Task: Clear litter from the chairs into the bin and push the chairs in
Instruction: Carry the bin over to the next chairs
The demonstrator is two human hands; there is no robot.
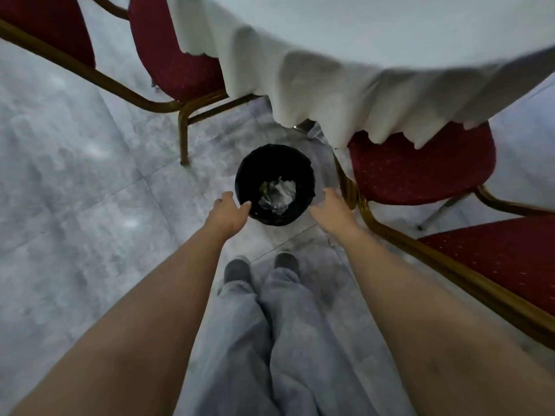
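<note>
I am looking straight down at a round black bin (pixel 274 184) standing on the grey tiled floor (pixel 75 175), just in front of my feet. Crumpled clear plastic litter (pixel 277 193) lies at the bottom of it, with a small greenish scrap beside it that is too blurred to name.

My left hand (pixel 228 213) reaches down to the bin's left side. Its fingers are spread loosely, empty, and the fingertips sit at the near-left rim; whether they touch the rim I cannot tell. My right hand (pixel 332 213) reaches to the bin's right side, also spread loosely and holding nothing, with a thin gap of floor showing between it and the rim. The bin lies between the two hands.

A red padded chair (pixel 420 172) with a gold frame stands just right of the bin, its seat partly under the hanging edge of the white tablecloth (pixel 330 85). My right hand is close to that chair's near-left leg. A second red chair (pixel 180 61) stands to the upper left, its seat partly under the cloth too, one gold leg planted on the floor left of the bin. No litter shows on the visible part of either seat.

Below the hands I see my grey trousers (pixel 270 340) and dark shoes (pixel 237 270).
</note>
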